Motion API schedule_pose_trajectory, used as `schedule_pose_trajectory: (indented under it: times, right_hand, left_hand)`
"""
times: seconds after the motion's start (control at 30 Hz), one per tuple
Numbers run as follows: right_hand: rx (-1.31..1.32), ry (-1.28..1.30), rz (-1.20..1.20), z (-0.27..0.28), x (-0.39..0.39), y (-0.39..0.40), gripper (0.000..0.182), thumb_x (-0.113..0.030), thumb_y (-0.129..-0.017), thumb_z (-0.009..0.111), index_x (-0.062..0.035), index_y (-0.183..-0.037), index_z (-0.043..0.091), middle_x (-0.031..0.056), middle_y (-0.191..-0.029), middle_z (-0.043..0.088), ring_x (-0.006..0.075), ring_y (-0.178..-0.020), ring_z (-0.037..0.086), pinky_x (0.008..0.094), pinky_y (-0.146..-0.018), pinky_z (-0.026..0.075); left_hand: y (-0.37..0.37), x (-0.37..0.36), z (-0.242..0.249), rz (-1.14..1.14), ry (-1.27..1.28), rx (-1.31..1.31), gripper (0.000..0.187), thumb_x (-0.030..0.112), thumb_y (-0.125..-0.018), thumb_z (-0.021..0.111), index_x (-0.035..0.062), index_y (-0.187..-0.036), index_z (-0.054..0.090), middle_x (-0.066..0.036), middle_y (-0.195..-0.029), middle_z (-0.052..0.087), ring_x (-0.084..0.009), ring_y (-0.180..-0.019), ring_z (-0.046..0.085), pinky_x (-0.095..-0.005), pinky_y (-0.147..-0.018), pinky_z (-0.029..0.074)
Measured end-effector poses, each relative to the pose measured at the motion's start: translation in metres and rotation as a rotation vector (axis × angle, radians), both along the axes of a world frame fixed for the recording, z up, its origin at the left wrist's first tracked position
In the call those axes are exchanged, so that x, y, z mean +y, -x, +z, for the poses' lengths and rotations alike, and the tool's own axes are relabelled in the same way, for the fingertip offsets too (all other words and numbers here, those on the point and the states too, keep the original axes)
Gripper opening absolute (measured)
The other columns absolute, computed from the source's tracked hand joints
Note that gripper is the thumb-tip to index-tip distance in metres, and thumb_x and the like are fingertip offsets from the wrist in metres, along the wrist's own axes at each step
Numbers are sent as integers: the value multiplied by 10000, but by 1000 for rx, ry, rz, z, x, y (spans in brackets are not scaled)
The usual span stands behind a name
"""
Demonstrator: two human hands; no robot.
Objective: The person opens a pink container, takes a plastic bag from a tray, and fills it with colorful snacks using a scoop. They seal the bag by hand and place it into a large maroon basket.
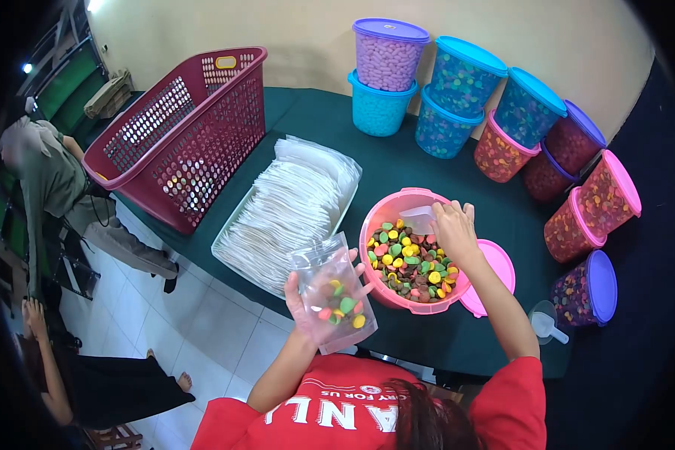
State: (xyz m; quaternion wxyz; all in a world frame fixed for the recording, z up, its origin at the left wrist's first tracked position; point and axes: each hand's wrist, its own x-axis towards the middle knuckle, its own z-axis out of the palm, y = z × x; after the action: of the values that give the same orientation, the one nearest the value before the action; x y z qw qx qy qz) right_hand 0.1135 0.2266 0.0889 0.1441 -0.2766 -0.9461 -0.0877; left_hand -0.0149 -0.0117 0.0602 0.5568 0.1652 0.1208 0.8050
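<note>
My left hand [298, 306] is closed around a clear plastic pouch [356, 334], which stands tilted with several green, yellow, pink and brown sweets in its lower part. To its right, a round pink tub [370, 217] is filled with similar sweets [411, 259]. Over the tub's far right side, the fingers of my right hand [455, 225] are pinched on a pale translucent scoop [418, 219]. The scoop's lower end meets the sweets; how much it carries is hard to see. A pink lid [496, 268] lies flat beside the tub, partly behind my right forearm.
A tray [229, 253] of stacked white pouches stands left of the tub, with a maroon basket [225, 112] behind. Lidded tubs [450, 112] of sweets line the back and right. A white scoop [544, 326] sits in a clear cup at right. Two people [52, 172] are at left.
</note>
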Motion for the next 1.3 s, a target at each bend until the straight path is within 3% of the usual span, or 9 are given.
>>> schedule_pose_trajectory:
  times: [0.2,0.3,0.47,0.63,0.83,0.9,1.03,1.1,1.3]
  right_hand:
    - [-26,55,40,-7,-13,-4,258,-141,-707,626,-78,-937,525,87,-797,600,233,-845,525,394,-759,314]
    - [-13,148,98,-4,-24,0,228,-138,-730,606,-87,-933,516,86,-780,595,245,-824,526,390,-733,306]
    - [12,451,127,-6,-23,-2,220,-177,-740,618,-104,-920,516,81,-779,598,246,-853,533,376,-724,288]
    - [-51,640,97,12,-33,-11,201,-214,-746,615,-113,-897,529,82,-782,608,232,-842,537,370,-740,277]
    - [-79,788,192,12,-31,-19,188,-211,-758,607,-88,-884,542,69,-720,602,191,-732,559,356,-735,316]
    - [-5,1128,167,8,-29,-21,195,-188,-778,603,-51,-904,544,58,-716,586,149,-694,566,315,-677,399]
    - [-81,1287,95,6,-18,-24,205,-169,-812,565,-16,-950,561,51,-763,576,118,-718,543,271,-646,426]
    - [-59,1314,70,4,-17,-25,213,-175,-818,555,-15,-958,560,50,-765,574,121,-715,541,271,-649,426]
    - [159,1251,83,12,-12,-28,182,-148,-837,513,-21,-959,560,15,-764,537,101,-694,522,255,-637,427]
  left_hand:
    - [4,7,3,-7,23,-79,879,680,-748,318,31,-1336,241,-114,-1362,291,-264,-1164,411,-600,-1002,158]
    - [5,7,5,-66,3,-67,893,669,-723,387,12,-1316,272,-125,-1359,278,-263,-1207,351,-512,-1032,203]
    - [14,10,-5,-142,-56,-60,874,680,-752,314,39,-1340,236,-126,-1379,264,-281,-1199,376,-637,-984,130]
    - [28,9,-4,-232,-107,-128,893,704,-751,263,39,-1345,211,-133,-1374,269,-294,-1169,409,-644,-979,131]
    - [46,7,-8,-264,-38,-68,875,674,-757,319,26,-1337,226,-164,-1345,280,-289,-1170,377,-546,-995,240]
    - [52,8,-8,-255,-2,39,884,678,-756,314,11,-1329,233,-166,-1337,286,-283,-1164,385,-552,-990,244]
    - [61,12,-5,-281,1,170,868,621,-751,439,-8,-1316,243,-169,-1307,326,-260,-1143,411,-525,-989,275]
    - [64,17,-1,-241,148,452,832,441,-706,645,-23,-1293,282,-152,-1241,394,-227,-1118,435,-428,-988,308]
    - [64,26,12,-8,161,1000,805,232,-566,789,-12,-1229,403,-116,-1131,453,-206,-1080,457,-317,-928,351]
